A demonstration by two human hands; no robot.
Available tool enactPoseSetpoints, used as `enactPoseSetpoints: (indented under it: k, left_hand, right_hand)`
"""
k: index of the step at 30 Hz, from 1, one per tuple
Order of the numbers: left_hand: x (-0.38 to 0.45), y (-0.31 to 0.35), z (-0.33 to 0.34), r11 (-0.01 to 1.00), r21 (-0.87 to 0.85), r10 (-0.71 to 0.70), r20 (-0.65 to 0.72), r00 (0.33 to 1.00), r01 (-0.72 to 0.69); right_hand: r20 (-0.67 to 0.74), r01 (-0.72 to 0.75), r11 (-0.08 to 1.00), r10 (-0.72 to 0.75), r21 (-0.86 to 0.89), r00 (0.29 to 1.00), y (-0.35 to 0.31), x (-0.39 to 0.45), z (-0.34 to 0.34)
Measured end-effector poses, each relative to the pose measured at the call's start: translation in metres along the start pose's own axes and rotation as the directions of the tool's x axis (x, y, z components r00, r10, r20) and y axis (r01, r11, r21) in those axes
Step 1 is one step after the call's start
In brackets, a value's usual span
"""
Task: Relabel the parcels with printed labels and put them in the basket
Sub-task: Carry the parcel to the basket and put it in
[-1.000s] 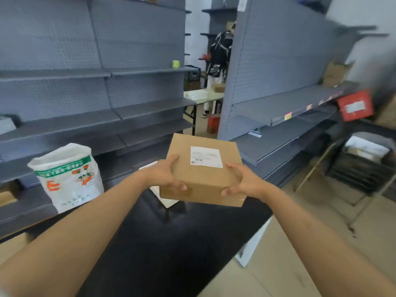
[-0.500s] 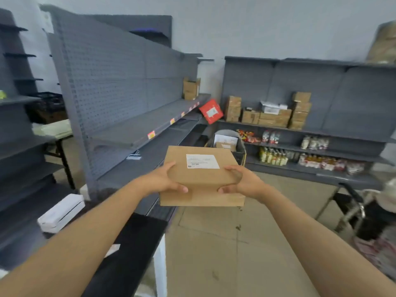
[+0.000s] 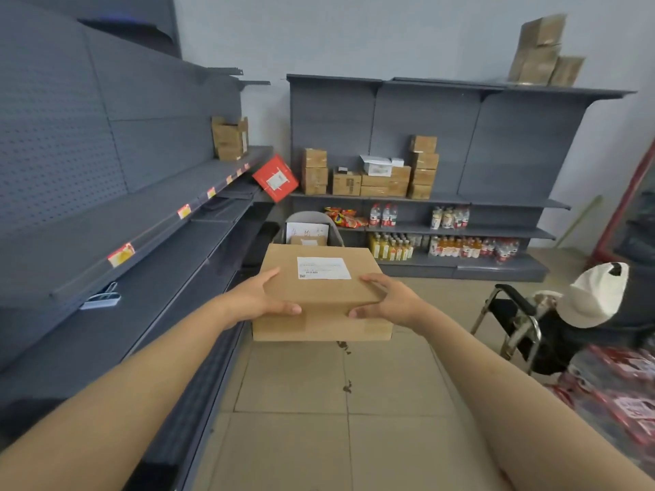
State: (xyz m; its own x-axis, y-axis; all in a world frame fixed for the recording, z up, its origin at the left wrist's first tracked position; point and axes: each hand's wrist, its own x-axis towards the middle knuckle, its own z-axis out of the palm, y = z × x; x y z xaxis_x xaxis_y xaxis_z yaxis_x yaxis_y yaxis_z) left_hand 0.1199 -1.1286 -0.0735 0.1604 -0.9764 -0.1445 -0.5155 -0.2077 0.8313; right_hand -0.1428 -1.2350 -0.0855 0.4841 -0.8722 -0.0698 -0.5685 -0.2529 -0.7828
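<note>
Carrying a labelled box (image 3: 320, 295) down the aisle toward the basket (image 3: 312, 225).

Running along the left, long grey shelves (image 3: 149, 249) with hard front edges; leaving bare tiled floor (image 3: 319, 419) open straight ahead; crowding the right, a folding chair (image 3: 514, 320) with a white cap (image 3: 595, 295). Standing past the box, the grey basket, already holding a parcel (most of it hidden). Being held out in mid-air, the cardboard box: probably stiff, light to middling, dry, unlikely to slip. Gripping opposite sides, left hand (image 3: 258, 299) and right hand (image 3: 386, 299), thumbs on top, fingers curled beneath, clear of the white label (image 3: 323, 268).
</note>
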Motion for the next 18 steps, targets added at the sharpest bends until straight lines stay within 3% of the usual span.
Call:
enactPoseSetpoints:
  k: [8, 18]
  left_hand:
    - [0.163, 0.002, -0.039, 0.999, 0.034, 0.026, 0.033, 0.999, -0.027]
    - [0.366, -0.04, -0.05, 0.994, 0.074, -0.093, 0.162, 0.982, 0.082]
  right_hand:
    - [-0.049, -0.054, 0.998, 0.053, -0.017, 0.997, 0.005, 0.152, -0.018]
    - [0.039, -0.113, 0.991, 0.116, -0.076, 0.993, 0.055, 0.346, -0.025]
